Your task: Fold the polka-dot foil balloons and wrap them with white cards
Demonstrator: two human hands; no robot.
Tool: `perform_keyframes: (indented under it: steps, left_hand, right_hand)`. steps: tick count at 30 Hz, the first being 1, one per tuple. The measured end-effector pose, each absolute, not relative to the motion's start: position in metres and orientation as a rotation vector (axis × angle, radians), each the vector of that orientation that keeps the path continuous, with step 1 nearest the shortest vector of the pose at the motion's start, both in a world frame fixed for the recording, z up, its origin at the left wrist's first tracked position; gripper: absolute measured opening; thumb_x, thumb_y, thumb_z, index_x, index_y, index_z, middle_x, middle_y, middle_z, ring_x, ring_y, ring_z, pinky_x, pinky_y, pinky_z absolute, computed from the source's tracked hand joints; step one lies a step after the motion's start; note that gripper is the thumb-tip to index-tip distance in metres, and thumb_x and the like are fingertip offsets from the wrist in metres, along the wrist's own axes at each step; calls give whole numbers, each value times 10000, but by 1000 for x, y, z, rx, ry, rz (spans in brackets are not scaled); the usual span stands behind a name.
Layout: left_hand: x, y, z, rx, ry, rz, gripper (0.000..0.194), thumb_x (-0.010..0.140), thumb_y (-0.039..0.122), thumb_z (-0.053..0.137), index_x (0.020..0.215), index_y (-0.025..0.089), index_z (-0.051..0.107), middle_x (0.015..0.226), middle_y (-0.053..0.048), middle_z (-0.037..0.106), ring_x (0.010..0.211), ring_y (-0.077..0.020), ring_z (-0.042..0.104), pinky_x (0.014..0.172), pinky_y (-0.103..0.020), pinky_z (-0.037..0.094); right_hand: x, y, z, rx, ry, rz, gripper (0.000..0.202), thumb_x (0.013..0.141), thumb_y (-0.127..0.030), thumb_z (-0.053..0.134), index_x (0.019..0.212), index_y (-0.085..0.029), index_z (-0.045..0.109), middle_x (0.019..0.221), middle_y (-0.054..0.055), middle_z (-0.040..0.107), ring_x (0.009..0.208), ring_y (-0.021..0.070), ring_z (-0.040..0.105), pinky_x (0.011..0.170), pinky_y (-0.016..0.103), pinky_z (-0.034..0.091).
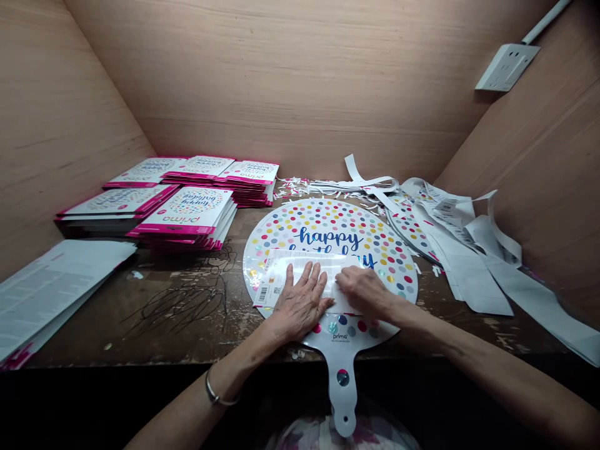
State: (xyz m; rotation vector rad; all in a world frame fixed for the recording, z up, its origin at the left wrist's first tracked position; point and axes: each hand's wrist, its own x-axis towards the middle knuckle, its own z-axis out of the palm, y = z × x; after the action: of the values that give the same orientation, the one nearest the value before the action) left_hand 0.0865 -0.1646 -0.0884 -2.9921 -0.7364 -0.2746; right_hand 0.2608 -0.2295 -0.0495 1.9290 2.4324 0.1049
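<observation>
A round foil balloon [281, 231] printed with coloured dots and "happy birthday" lies flat at the middle of the table, its tail hanging over the front edge. On top of it rests a white printed packet [269, 290] with a barcode and a pink edge. My left hand [302, 303] lies flat on the packet, fingers stretched out. Closed into a fist, my right hand [363, 289] presses at the packet's right side. Whether anything is inside that fist is hidden.
Stacks of pink-edged packets [187, 212] stand at the back left. Printed sheets [60, 281] lie at the left edge. More balloons [412, 225], long paper strips [454, 269] and white scraps [297, 186] cover the right and back. A socket [507, 67] is on the right wall.
</observation>
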Motion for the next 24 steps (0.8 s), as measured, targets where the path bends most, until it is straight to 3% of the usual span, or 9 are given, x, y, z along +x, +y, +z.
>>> perform_keyframes:
  steps: [3,6,11,16,19,24]
  left_hand:
    - [86,-165,-89,-2996,-735,-292,514,925,476,244,1291,155,408,1400,-139,340,1323,-298,221,1029,-597,132]
    - [87,-165,-90,-2988,-742,-291,512,927,468,242,1292,149,410,1402,-140,337,1325,-293,218,1036,-587,129]
    - [87,-166,-90,-2972,-736,-285,521,933,458,224,1300,132,400,1402,-154,332,1327,-294,210,1036,-587,129]
    - [86,-165,-89,-2977,-736,-275,508,935,448,226,1296,138,404,1406,-149,328,1327,-289,214,1036,-585,136]
    - [87,-166,-89,-3001,-746,-265,519,931,461,233,1301,136,399,1406,-152,326,1329,-291,211,1037,-588,127]
    - [82,-158,-83,-3133,-717,-218,519,928,459,261,1334,150,362,1432,-144,275,1344,-281,167,1043,-589,71]
  right_hand:
    - [272,-228,-43,1954,2493,-49,183,875,-145,419,818,-135,593,769,50,594,650,117,516,575,222,342]
    - [275,-234,-47,1750,2587,17,158,851,-131,443,808,-139,595,810,67,591,731,146,524,612,242,365]
    - [264,-249,-49,1400,2590,465,205,777,-3,402,800,-118,570,781,90,564,689,173,500,616,296,388]
    - [257,-252,-50,1054,2676,808,264,794,-19,338,847,-112,579,778,95,571,708,184,497,638,317,395]
    - [264,-231,-50,1198,2709,712,220,769,-58,379,764,-141,583,712,78,572,656,170,492,592,296,394]
    - [335,-198,-14,2066,2293,832,296,766,-24,293,611,-81,538,583,127,530,499,127,486,450,249,285]
